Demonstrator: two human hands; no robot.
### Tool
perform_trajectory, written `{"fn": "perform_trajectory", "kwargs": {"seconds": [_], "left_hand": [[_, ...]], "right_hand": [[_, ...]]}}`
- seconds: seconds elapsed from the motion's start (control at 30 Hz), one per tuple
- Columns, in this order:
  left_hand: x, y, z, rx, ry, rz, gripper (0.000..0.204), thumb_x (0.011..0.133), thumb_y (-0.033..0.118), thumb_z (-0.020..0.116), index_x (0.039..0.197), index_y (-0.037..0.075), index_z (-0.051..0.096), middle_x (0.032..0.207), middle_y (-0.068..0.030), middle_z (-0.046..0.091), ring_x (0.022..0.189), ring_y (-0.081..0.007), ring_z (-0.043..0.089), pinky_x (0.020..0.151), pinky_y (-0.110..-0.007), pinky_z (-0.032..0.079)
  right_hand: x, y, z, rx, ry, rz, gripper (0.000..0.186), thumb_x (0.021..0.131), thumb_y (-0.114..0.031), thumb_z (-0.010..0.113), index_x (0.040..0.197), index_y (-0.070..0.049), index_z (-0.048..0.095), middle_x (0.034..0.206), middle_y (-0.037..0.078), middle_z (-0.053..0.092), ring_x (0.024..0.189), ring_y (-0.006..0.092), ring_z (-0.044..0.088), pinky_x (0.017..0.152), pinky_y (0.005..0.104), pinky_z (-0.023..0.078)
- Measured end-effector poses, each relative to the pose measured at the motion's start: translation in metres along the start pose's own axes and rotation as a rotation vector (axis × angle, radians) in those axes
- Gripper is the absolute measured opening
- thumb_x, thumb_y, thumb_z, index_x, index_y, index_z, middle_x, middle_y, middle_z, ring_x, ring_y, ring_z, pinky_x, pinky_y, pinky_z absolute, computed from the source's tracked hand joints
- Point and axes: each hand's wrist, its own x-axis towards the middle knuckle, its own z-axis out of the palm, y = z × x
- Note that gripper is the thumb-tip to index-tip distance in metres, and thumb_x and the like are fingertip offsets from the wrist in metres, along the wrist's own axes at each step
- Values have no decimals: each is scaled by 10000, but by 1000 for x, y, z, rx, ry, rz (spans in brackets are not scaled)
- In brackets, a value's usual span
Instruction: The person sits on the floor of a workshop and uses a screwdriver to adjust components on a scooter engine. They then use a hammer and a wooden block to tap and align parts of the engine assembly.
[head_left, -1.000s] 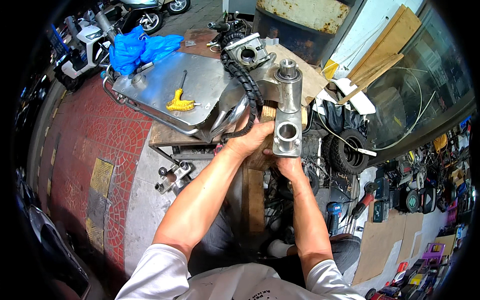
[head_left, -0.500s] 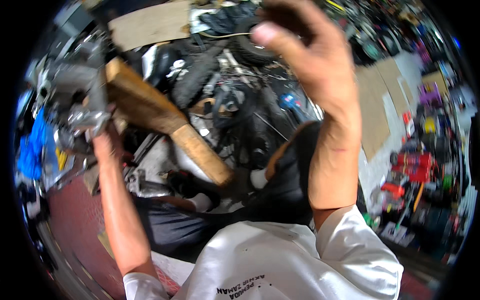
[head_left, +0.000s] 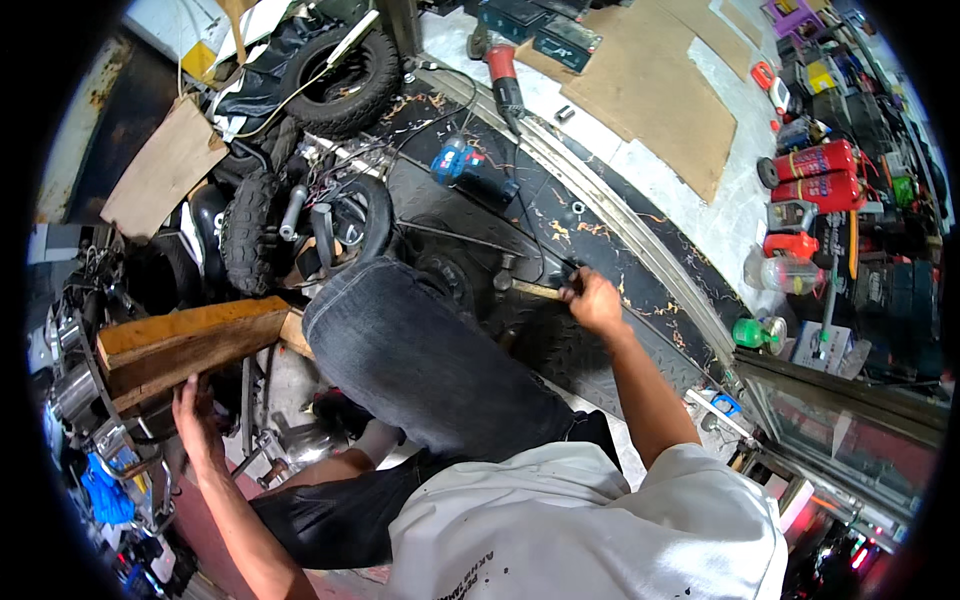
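My right hand (head_left: 597, 303) is closed around the wooden handle of a hammer (head_left: 538, 290), whose metal head points left, low over the dark textured floor mat. My left hand (head_left: 199, 410) is beside the near face of a thick wooden beam (head_left: 195, 345), its fingers stretched up against the lower edge. The beam lies at the left of my bent knee, which hides part of the wood joined to its right end. A blue power tool (head_left: 458, 165) lies on the mat beyond the hammer, and a long thin metal rod (head_left: 465, 238) lies closer.
Tyres (head_left: 345, 85) and black parts are piled at the far left. A red angle grinder (head_left: 503, 78) lies by the metal door track (head_left: 600, 185). Cardboard (head_left: 660, 110) covers floor beyond it. Red fire extinguishers (head_left: 818, 175) stand among clutter at the right. Metal parts crowd the left.
My view has swung to the right. My right hand, raised and blurred before, is now lower around the hammer handle. My left hand was by a grey metal part and is now at the beam.
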Motion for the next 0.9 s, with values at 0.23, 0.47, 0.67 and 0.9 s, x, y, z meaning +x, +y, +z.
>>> {"fn": "perform_trajectory", "kwargs": {"seconds": [0.23, 0.47, 0.67, 0.9], "left_hand": [[-5, 21, 40, 312, 66, -97, 549, 960, 333, 716, 1353, -2, 532, 1229, -115, 608, 1095, -233, 593, 939, -371, 474], [-29, 20, 37, 810, -48, -80, 353, 929, 336, 699, 961, -14, 728, 796, -106, 718, 683, -175, 682, 609, -327, 532], [-26, 36, 66, 1088, -419, -73, 478, 930, 453, 665, 1072, 6, 759, 1016, -223, 747, 1019, -349, 712, 918, -442, 544], [-45, 45, 74, 1091, -561, 41, 479, 924, 450, 659, 1091, 9, 746, 1080, -234, 732, 1051, -408, 690, 937, -481, 533]], "right_hand": [[19, -8, 70, -319, 84, -305, 461, 736, -255, 834, 1113, -81, 634, 1098, 139, 599, 1113, 360, 569, 898, 503, 478], [54, -47, 75, -433, -271, -158, 400, 806, -169, 706, 1181, -74, 604, 1163, 200, 681, 1099, 414, 664, 913, 497, 533], [86, -18, 117, -504, -107, -469, 283, 959, -205, 541, 1136, -19, 661, 1048, 179, 737, 956, 326, 715, 835, 457, 552], [95, -52, 115, -414, -258, -262, 190, 914, -151, 620, 1038, -20, 679, 943, 120, 712, 875, 265, 671, 796, 413, 529]]}}
